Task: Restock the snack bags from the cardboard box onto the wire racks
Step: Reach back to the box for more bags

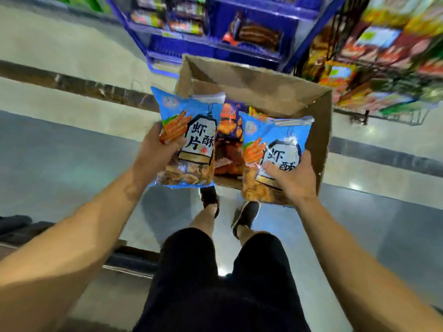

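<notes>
The left hand [153, 152] grips one glossy blue plastic snack bag [189, 140] by its side edge, and the right hand [292, 178] clasps a matching crinkled blue bag [271, 149]. Both rectangular bags hang above the open brown cardboard box [263, 92], long axes pointing away, printed faces up. Blurred wire racks [383, 68] stand on the right.

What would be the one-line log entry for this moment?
left hand: holds blue bag | right hand: holds second bag | cardboard box: open, more bags inside

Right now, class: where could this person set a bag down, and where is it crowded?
Bare floor lies left of the cardboard box, and more at the right. Inside the box, bags fill the gap between the bag in the left hand and the right hand. The wire rack looks packed.
</notes>
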